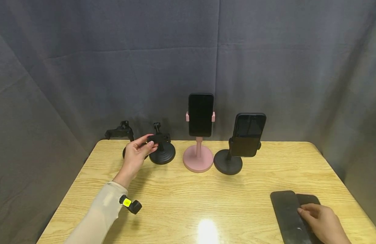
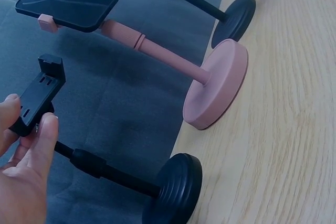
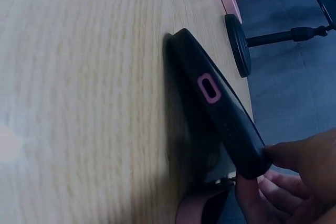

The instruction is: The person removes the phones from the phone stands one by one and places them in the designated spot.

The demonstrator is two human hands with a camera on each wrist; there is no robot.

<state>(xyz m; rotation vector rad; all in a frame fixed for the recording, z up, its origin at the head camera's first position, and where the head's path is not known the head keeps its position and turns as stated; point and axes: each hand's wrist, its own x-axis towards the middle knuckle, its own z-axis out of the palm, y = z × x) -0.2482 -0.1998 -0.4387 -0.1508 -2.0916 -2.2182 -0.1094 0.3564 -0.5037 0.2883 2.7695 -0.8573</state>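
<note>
Left of centre in the head view, the left hand pinches a flat black clamp between thumb and fingers; from the left wrist I can see slots cut through it and a squared lip at its far end. Its black stand has a slim stem and a round base stepped in rings. At the lower right, the right hand grips one edge of a dark, round-cornered phone, which leans with its opposite edge down on the counter; a pink rim circles an oval opening in its end. A second phone lies partly behind it

Near the middle, a smooth pink stand with a thick disc base holds an upright phone. Just right of it, a round-footed black holder carries a tilted handset; at the far left is a jointed black bracket. Pale streaky wood grain runs across the counter, a white glare shining at the bottom, and creased grey cloth hangs behind and at both sides
</note>
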